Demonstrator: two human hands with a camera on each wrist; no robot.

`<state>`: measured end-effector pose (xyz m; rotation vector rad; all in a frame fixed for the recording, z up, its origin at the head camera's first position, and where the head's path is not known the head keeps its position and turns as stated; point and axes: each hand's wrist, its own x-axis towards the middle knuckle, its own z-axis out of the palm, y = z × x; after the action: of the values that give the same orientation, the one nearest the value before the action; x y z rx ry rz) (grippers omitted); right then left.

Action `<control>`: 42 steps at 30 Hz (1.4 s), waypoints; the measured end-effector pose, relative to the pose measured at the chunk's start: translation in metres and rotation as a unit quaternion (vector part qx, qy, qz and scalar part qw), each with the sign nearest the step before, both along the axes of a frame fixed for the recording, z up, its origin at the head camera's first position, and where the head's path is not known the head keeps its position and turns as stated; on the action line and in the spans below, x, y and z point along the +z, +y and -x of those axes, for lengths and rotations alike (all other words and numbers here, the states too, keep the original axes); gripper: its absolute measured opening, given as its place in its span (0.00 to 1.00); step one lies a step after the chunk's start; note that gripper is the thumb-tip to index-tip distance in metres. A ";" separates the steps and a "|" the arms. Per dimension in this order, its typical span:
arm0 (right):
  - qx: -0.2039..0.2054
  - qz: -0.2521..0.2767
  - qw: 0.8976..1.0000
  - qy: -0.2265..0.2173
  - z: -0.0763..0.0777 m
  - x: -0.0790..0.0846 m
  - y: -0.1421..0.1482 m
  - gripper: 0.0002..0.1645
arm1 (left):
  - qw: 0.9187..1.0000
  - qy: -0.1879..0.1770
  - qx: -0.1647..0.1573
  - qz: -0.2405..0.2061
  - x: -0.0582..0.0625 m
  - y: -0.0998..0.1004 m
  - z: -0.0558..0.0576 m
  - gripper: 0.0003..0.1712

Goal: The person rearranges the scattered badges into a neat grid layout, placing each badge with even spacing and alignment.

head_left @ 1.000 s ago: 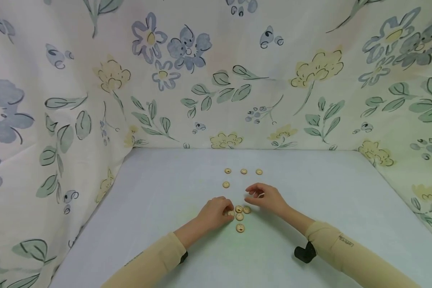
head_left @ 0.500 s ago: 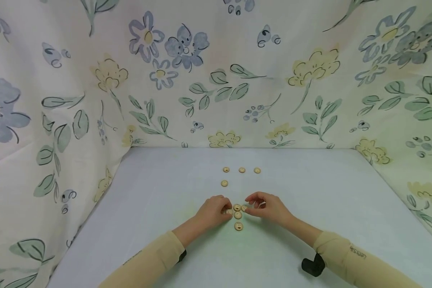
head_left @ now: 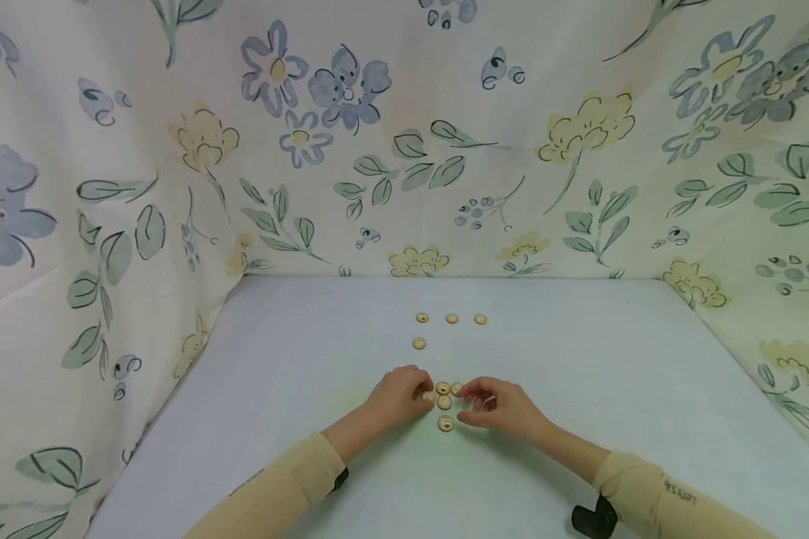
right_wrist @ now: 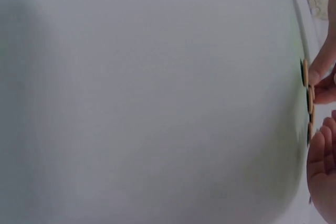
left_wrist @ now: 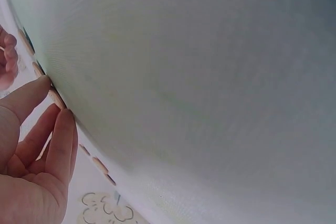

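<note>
In the head view my left hand (head_left: 399, 393) pinches a small round wooden disc (head_left: 428, 397) between thumb and fingertips, at the left of a tight cluster. The left wrist view has the same disc (left_wrist: 56, 98) edge-on between the thumb and fingers. To its right lie an upper disc (head_left: 443, 388), a centre disc (head_left: 444, 403) and a right disc (head_left: 455, 389); a lower disc (head_left: 446, 424) sits nearer me. My right hand (head_left: 505, 408) is beside the cluster, fingers relaxed, the index fingertip at the right disc and the thumb tip near the lower one. Dark marks show on some discs.
Farther back lie a row of discs, with a left one (head_left: 422, 318), a middle one (head_left: 452, 318) and a right one (head_left: 481, 319). A single disc (head_left: 419, 343) is just in front of them. Floral fabric (head_left: 404, 150) encloses the pale table (head_left: 297, 337).
My right hand came down to the right disc of the cluster, moved it slightly inward, then shifted nearer me with the thumb off it. The left hand keeps its pinch in place.
</note>
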<state>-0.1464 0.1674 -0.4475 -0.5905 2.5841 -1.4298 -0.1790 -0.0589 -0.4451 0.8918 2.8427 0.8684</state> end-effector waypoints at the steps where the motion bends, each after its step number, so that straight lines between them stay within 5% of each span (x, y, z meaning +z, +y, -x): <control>1: 0.002 0.002 1.000 0.001 -0.003 0.005 -0.002 0.18 | 1.000 0.000 0.000 0.000 0.000 0.000 0.000 0.07; 4: 0.016 0.009 1.000 0.017 -0.011 0.016 -0.008 0.17 | 1.000 -0.001 0.000 0.002 0.001 0.000 0.001 0.07; 11: 0.035 -0.003 0.998 0.058 0.002 -0.018 -0.007 0.18 | 1.000 0.001 -0.003 0.000 0.001 -0.001 0.001 0.07; 18: 0.053 -0.027 0.995 0.076 0.002 -0.026 -0.011 0.17 | 1.000 -0.008 -0.003 -0.001 -0.002 0.001 0.002 0.07; 33: 0.076 -0.047 0.987 0.132 0.002 -0.028 -0.016 0.12 | 1.000 0.000 -0.005 0.003 0.001 0.000 0.001 0.08; 42: 0.082 -0.062 0.989 0.109 0.004 -0.023 -0.018 0.12 | 1.000 0.001 -0.005 -0.001 0.000 -0.001 0.001 0.08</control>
<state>-0.1509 0.1495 -0.4703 -0.9651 2.6871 -1.2035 -0.1804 -0.0596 -0.4451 0.9064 2.8380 0.8693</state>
